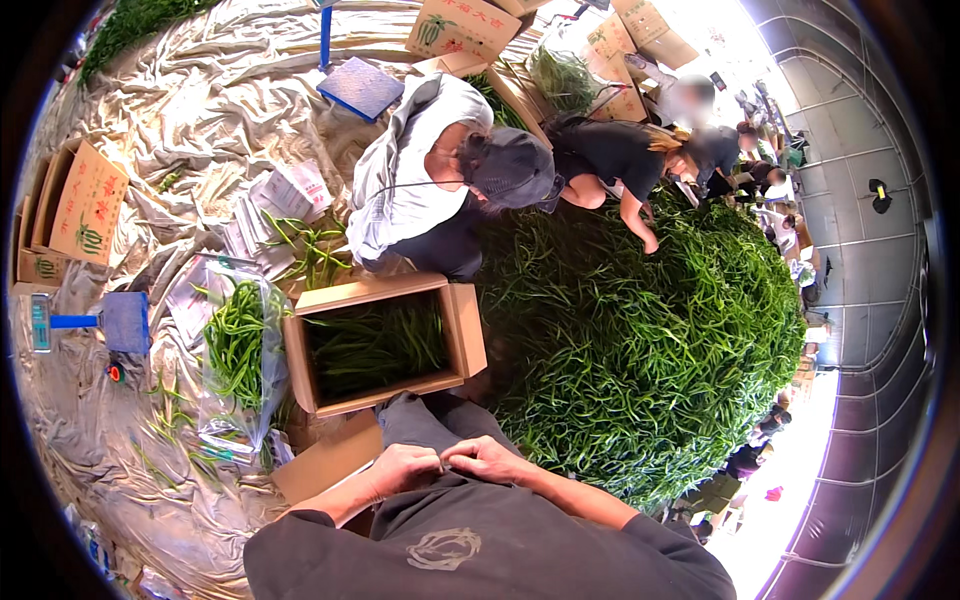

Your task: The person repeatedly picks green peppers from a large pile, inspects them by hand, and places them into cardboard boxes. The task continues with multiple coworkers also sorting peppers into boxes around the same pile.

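My left hand (409,468) and my right hand (486,459) meet at my waist, in front of the hem of my dark T-shirt (480,517). Both have curled fingers, and the fingertips almost touch. Whether they pinch the cloth or something small is hidden. Just beyond my knees stands an open cardboard box (466,330), partly filled with long green peppers (375,341). To its left lies a clear plastic bag (274,375) of lighter green peppers (236,337). A large heap of green peppers (645,352) spreads to the right of the box.
A person in a cap (420,172) crouches behind the box; another in black (607,150) reaches into the heap. Blue platform scales (126,322) and printed papers (281,199) lie on the wrinkled sheet (187,97). More cartons (86,202) stand at left.
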Tool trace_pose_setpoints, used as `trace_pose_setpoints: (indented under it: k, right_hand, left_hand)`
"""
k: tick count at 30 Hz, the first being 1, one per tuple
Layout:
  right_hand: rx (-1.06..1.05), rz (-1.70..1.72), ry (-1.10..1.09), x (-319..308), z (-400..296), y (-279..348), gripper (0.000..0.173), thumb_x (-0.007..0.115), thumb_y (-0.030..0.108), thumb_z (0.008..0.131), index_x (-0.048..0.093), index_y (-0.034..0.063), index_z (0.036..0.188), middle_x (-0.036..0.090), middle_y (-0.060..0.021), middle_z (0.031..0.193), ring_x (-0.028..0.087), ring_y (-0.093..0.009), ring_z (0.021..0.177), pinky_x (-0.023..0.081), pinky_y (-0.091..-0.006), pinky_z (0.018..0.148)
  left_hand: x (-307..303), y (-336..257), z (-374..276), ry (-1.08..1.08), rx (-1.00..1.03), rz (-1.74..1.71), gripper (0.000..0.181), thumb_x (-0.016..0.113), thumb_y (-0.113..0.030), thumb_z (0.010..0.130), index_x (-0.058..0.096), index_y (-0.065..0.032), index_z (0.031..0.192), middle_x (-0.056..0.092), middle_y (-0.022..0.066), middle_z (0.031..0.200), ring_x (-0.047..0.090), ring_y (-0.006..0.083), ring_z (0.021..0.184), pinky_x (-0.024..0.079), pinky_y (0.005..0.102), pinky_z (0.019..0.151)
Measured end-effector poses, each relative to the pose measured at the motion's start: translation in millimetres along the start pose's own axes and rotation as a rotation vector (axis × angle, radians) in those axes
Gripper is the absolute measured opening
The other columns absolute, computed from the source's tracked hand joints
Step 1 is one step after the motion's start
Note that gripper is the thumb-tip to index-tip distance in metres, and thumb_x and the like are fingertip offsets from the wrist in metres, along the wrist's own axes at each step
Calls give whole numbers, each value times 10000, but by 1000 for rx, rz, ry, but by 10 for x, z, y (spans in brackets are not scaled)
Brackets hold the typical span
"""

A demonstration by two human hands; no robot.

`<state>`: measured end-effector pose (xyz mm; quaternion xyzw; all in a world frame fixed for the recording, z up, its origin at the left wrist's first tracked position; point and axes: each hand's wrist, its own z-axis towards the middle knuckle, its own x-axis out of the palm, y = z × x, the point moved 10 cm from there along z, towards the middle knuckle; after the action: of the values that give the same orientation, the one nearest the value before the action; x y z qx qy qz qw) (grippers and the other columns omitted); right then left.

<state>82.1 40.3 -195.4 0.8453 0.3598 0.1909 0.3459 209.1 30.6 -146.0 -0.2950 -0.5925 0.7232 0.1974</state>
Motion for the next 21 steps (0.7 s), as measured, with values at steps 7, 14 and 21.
trace_pose_setpoints:
  k: [7,14,21]
  right_hand:
    - [-141,-107,-51,117,253,301,313,677,205,986,683,41,1252,707,-84,998,650,-161,896,522,-330,830]
    - [-279,-313,3,313,471,372,218,657,220,995,701,20,1070,618,-86,787,593,-212,728,503,-364,749]
    - [-82,3,302,509,562,168,396,598,349,1049,685,-36,1015,679,3,846,549,-88,793,488,-332,710]
  left_hand:
    - [-209,-80,-70,-74,109,193,198,765,-144,756,669,-161,928,627,22,883,635,253,799,553,380,656]
    - [-374,-148,-128,-148,123,317,222,770,-151,719,691,-174,925,595,25,854,611,245,768,544,370,638]
    - [-331,-86,-211,-158,72,274,238,748,-136,726,683,-155,954,592,45,843,637,255,747,542,384,601]
